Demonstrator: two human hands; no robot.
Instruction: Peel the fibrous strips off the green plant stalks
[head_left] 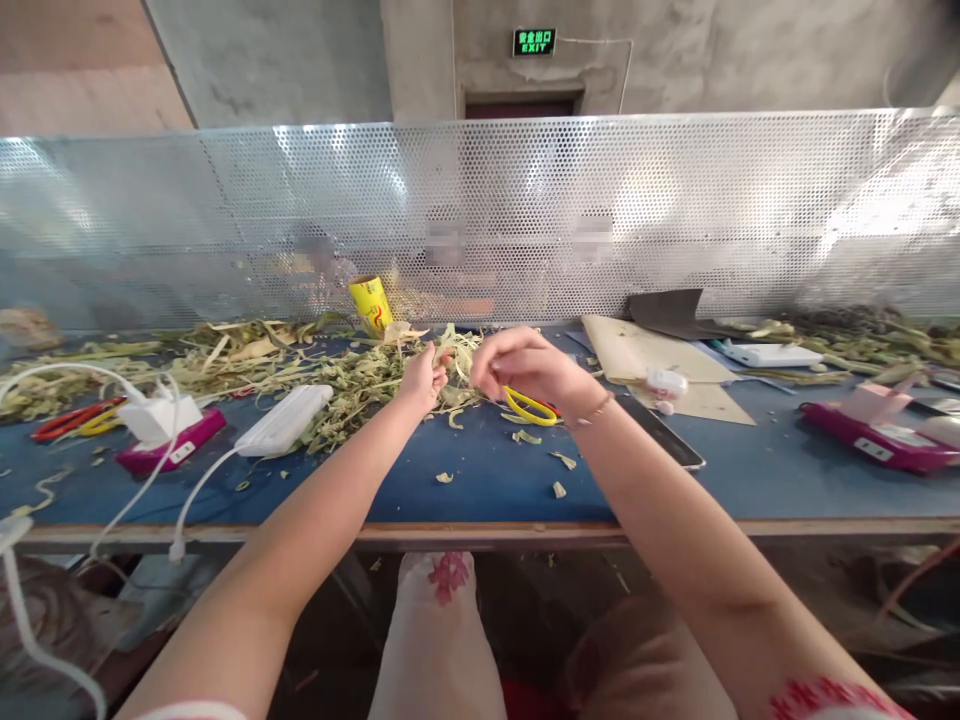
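My left hand (426, 380) is closed, thumb and fingers pinching a pale green leafy plant piece (459, 347) above the heap of dried plant stems and leaves (360, 385). To its right is my right hand (529, 368), with bent fingers drawn together and pointing down to the left. Whatever those fingertips may hold is hidden. Just below the right hand lie yellow handle loops (531, 407), seemingly of scissors, partly covered by the hand. Small plant scraps (559, 490) are scattered on the blue tabletop (480, 490) in front of both hands.
A perforated metal screen (480, 210) closes off the table's back. A yellow tube (370, 305) leans there. At left are a white power bank (285, 420) and a purple socket block (171, 445) with cables. A dark phone (660, 432) and cardboard (637, 350) lie right.
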